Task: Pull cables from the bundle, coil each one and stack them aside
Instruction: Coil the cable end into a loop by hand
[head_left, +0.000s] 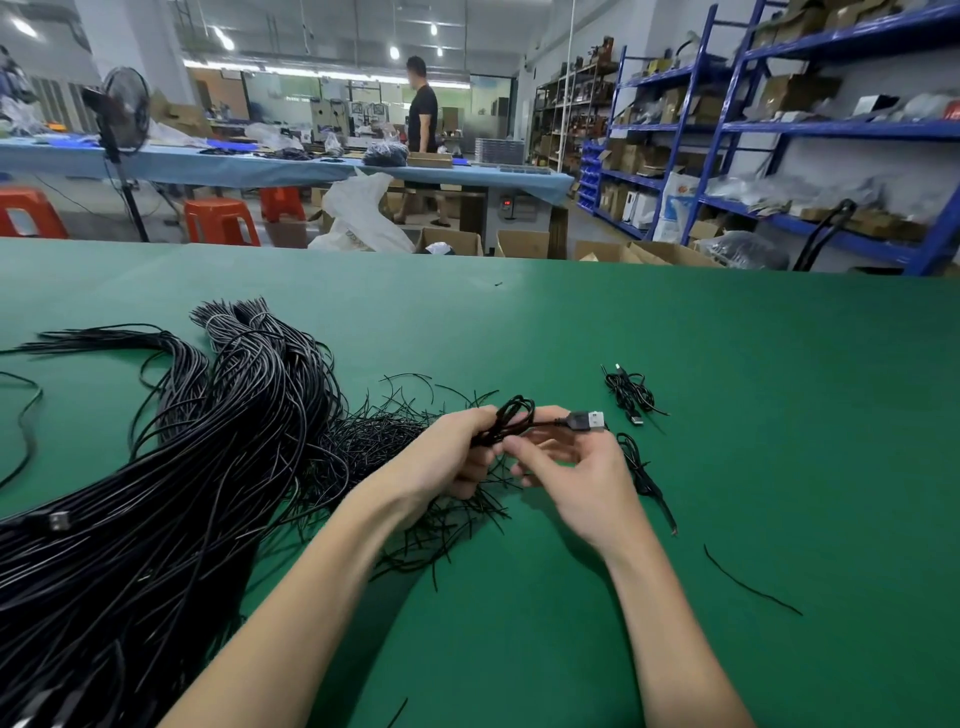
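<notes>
Left hand (449, 457) grips coiled cable (511, 421), right hand (576, 470) fingers pinching it beside USB plug (589, 420); bundle (171, 467) at table's (727, 415) left edge.

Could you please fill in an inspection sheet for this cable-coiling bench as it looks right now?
Surface: green table, flat.
Job's things: large cable bundle lies at left; one coiled cable set aside at right, another cable near the right wrist.
Clutter: short black offcuts under the hands; one loose strand at right.
Hands: left hand grips the coil in progress; right hand pinches the same coil below its USB plug.
Cables: all black.
Surroundings: blue shelving, fan, orange stools, a person standing.
</notes>
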